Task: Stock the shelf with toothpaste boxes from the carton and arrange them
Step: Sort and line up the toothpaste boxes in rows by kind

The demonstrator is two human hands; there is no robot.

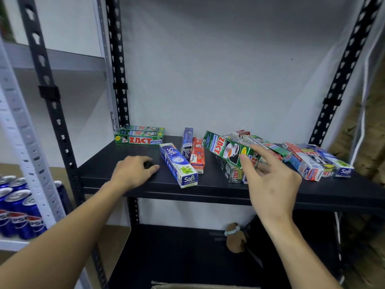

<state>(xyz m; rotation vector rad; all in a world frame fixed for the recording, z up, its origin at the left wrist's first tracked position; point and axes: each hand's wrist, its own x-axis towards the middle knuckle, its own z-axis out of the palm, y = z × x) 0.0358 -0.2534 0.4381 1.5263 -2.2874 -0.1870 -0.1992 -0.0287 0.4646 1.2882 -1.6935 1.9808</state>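
Observation:
Toothpaste boxes lie on the black shelf [104,163]. Two green Zact boxes [138,139] are stacked neatly at the back left. A blue Safi box [179,165] lies near the front, with a blue box [186,140] and a red box [197,155] just behind it. My left hand [131,172] rests on the shelf left of the Safi box, fingers loosely curled and holding nothing. My right hand [268,180] has its fingers spread, thumb and index at the near end of a tilted green Zact box [223,148] that lies atop a loose pile [233,174]. A carton edge [198,285] shows at the bottom.
More boxes [316,161] lie jumbled at the shelf's right end. Black slotted uprights [116,59] frame the shelf against a white wall. A grey rack on the left holds blue Pepsi cans [18,213]. A small brown plush toy [235,236] sits on the lower shelf.

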